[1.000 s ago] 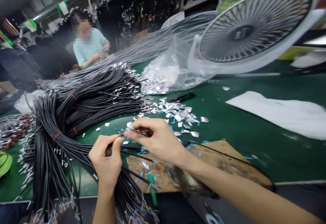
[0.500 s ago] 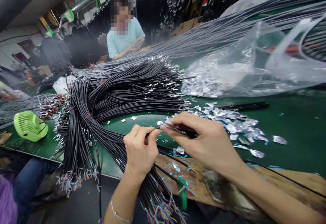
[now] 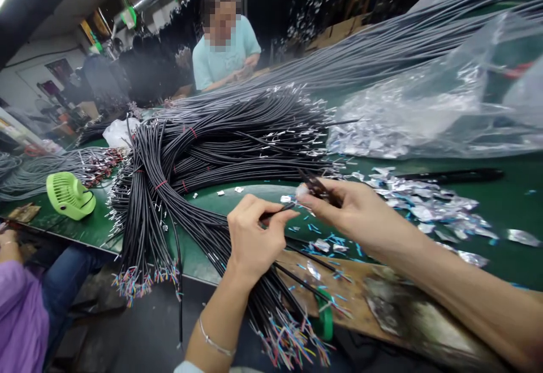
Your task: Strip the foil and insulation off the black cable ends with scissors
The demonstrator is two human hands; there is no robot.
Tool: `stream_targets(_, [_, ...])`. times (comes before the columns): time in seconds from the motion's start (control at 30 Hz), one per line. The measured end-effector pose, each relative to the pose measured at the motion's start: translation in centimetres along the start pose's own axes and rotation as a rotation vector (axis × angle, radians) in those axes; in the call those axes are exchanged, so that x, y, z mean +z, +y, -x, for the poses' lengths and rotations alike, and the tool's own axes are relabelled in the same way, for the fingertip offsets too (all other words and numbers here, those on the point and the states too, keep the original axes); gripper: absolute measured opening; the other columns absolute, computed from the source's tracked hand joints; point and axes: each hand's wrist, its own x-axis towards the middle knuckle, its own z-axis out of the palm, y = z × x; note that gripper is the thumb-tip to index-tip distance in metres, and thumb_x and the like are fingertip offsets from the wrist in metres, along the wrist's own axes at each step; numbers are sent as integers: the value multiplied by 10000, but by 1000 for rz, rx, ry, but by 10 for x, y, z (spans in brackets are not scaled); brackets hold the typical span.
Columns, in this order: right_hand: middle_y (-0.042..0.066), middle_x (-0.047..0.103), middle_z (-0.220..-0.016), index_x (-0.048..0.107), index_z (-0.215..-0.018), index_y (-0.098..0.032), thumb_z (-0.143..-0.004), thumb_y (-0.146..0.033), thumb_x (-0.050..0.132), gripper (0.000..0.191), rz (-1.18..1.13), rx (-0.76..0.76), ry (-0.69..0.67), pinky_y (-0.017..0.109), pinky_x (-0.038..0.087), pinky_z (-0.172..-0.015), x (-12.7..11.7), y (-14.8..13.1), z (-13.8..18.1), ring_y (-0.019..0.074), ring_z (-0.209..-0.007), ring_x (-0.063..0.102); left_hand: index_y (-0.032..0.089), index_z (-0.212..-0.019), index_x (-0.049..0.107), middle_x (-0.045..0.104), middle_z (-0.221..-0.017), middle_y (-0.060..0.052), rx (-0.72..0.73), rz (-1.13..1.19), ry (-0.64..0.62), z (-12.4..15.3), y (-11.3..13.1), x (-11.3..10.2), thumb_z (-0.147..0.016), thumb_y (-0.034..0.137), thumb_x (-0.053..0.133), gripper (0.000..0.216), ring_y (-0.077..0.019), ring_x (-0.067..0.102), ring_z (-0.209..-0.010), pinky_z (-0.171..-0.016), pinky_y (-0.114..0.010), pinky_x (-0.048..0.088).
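Observation:
Pinched between the thumb and fingers of my left hand (image 3: pixel 257 240) is a black cable (image 3: pixel 275 212), its end pointing right. My right hand (image 3: pixel 354 209) is closed around a dark metal hand tool with pointed jaws (image 3: pixel 317 186), partly hidden by the fingers; its exact kind is unclear. Something white shows at the right thumb tip. A small gap separates the two hands. Below my left hand, a bundle of black cables (image 3: pixel 199 220) crosses the table edge, its ends fanned into coloured wires (image 3: pixel 292 336).
Tied black cables (image 3: pixel 237 146) lie stacked on the green table (image 3: pixel 212 200). Foil scraps (image 3: pixel 436 206), a black tool (image 3: pixel 458 175) and a clear plastic bag (image 3: pixel 424 118) lie right. A green fan (image 3: pixel 70 194) stands left. A co-worker (image 3: pixel 224 50) sits opposite; another person's purple sleeve (image 3: pixel 21 311) shows left.
My right hand, with the dark tool, has drawn away from the cable end, opening a gap between the hands. The whole view has shifted, so the scene sits farther right.

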Motion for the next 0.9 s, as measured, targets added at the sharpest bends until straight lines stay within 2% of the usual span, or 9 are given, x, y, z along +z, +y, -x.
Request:
stream_targets(0.1, [-82,255,-474,479,-623,-217,-650,-693,612,495,-92,17,-103,231,195,-380,6,0,0,78,-413,209,161,-588,635,561,-566,15,-47,37,33,2,-1,1,-725,146,704,155,-89,495,-524,-494,-205,383])
stream_targets(0.17, [-52,327,-496,482,-640,-217,-737,-575,570,381,16,-117,-125,244,249,-411,8,-3,-3,101,-438,283,162,-583,632,561,-562,17,-115,64,36,3,-3,1,-718,143,701,152,-88,498,-520,-501,-206,380])
stream_targets(0.3, [32,496,-619,441,-605,-210,-723,-282,521,160,435,-467,92,271,270,-497,6,-7,-10,148,-555,408,163,-585,623,564,-569,15,-189,77,28,3,-4,1,-722,174,688,152,-91,504,-524,-511,-210,381])
stream_targets(0.37, [30,499,-637,454,-638,-205,-718,-242,502,100,472,-470,119,267,273,-504,4,-6,-11,147,-562,410,166,-594,621,563,-572,15,-192,72,35,3,-4,1,-735,205,677,157,-96,505,-533,-518,-216,379])
stream_targets(0.53, [-9,440,-614,460,-698,-198,-813,-286,443,147,149,-317,-180,243,347,-529,2,-6,-7,127,-563,412,164,-616,625,562,-575,22,-231,128,-1,2,-6,2,-738,240,668,150,-88,494,-518,-496,-207,358])
stream_targets(0.57, [-15,423,-602,436,-673,-200,-792,-243,446,127,172,-347,-169,240,331,-521,2,-6,-7,123,-553,392,162,-614,624,565,-577,22,-239,135,13,1,-6,1,-736,240,667,152,-87,496,-521,-496,-204,359])
stream_targets(0.7, [-2,452,-668,409,-660,-196,-639,-81,449,124,409,-496,86,251,274,-549,0,-4,-12,122,-597,379,157,-584,617,536,-548,32,-214,124,-23,-2,-2,0,-724,266,682,189,-77,473,-504,-484,-195,351])
stream_targets(0.83, [-30,417,-623,405,-685,-201,-812,-207,460,139,201,-379,308,245,300,-555,-10,-1,-15,108,-564,352,155,-591,643,559,-535,28,-219,96,17,-3,2,-4,-716,263,667,168,-86,503,-504,-487,-191,382])
stream_targets(0.9, [-33,425,-629,438,-691,-194,-862,-308,483,211,150,-367,268,248,320,-576,-14,-1,-13,105,-578,369,156,-592,647,553,-528,31,-212,77,33,-3,2,-5,-706,256,674,154,-83,499,-502,-489,-188,387])
